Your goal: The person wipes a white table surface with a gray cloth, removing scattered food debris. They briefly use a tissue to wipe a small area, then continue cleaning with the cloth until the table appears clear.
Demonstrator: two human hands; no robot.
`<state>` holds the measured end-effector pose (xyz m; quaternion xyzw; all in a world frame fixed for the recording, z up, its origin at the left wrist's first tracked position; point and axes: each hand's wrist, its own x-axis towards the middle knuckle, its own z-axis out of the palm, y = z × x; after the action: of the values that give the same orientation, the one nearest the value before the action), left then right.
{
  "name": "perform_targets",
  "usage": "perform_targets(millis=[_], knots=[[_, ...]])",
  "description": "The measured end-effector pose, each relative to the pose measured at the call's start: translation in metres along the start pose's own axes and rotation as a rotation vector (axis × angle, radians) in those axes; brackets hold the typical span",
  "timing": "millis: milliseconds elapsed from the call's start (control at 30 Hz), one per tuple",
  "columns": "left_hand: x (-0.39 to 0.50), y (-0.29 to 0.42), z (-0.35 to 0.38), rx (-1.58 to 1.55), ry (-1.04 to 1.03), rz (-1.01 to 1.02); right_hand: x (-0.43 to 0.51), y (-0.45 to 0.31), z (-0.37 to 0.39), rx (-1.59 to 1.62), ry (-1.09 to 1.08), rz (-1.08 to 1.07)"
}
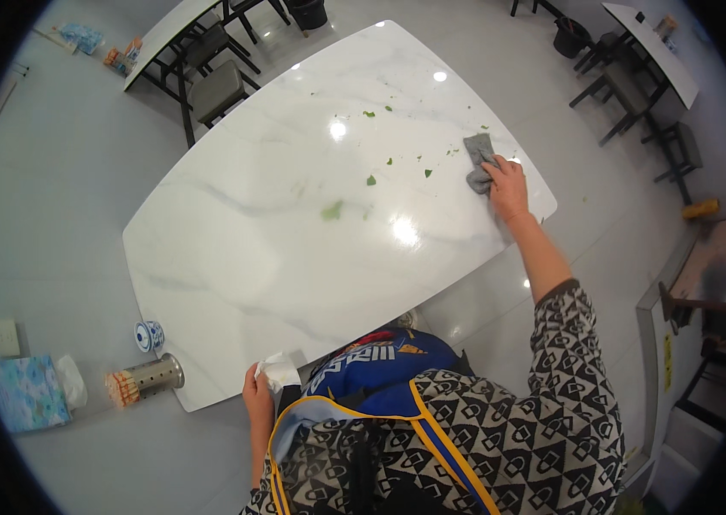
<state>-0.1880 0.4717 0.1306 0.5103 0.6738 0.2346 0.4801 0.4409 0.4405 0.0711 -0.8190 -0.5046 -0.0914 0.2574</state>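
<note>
My right hand presses a grey cloth onto the right part of a white marble-patterned table. Several bits of green leaf lie scattered to the left of the cloth and beyond it. A green smear marks the middle of the tabletop. At the near left edge, my left hand holds a crumpled white tissue; part of its fingers is hidden behind it.
At the table's left end stand a perforated metal holder with wrapped chopsticks and a blue-and-white lidded jar. A blue tissue pack is beside them. Grey stools and black bins stand beyond, near other tables.
</note>
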Motion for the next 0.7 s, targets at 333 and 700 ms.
perform_targets(millis=[333,700], knots=[[0.018,0.004,0.006,-0.017,-0.035,0.000,-0.130,-0.108,-0.008,0.146,-0.242,-0.093],[0.016,0.019,0.006,-0.050,0.036,-0.034,0.016,0.072,0.007,0.017,-0.006,0.460]])
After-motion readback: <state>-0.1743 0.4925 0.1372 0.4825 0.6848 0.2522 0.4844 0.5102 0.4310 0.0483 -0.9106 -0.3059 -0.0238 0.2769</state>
